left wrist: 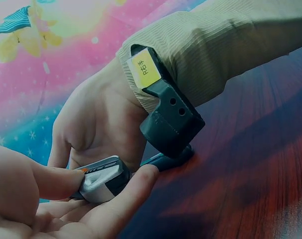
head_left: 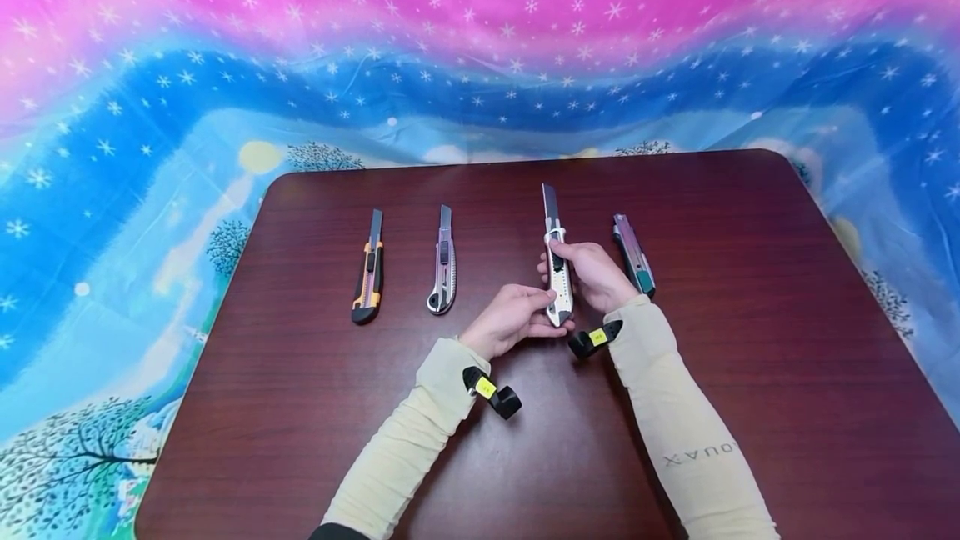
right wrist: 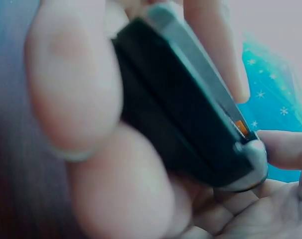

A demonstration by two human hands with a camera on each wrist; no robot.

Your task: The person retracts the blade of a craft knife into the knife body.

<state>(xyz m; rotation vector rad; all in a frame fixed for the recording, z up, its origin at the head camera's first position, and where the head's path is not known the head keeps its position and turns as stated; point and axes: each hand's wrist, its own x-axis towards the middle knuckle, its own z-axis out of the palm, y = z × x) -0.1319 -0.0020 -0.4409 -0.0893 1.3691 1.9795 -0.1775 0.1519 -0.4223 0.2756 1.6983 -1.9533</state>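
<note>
Both hands hold a silver-white utility knife point(head_left: 558, 277) above the table, its long blade extended and pointing away. The left hand point(head_left: 513, 315) pinches the knife's butt end between thumb and fingers. Higher up, the right hand point(head_left: 592, 273) grips the handle, thumb on the front by the black slider and fingers behind. From the left wrist view, the knife's butt end point(left wrist: 103, 179) shows between the left thumb and fingers. In the right wrist view the knife's dark side point(right wrist: 176, 109) lies against the right fingers, which are blurred.
A yellow-black utility knife point(head_left: 367, 273) and a grey-purple one point(head_left: 443, 261) lie at left, blades out. A green-black cutter point(head_left: 633, 252) lies right of the right hand. The dark wooden table point(head_left: 300, 407) stands before a patterned cloth point(head_left: 465, 48). Each wrist bears a black camera mount point(head_left: 495, 394).
</note>
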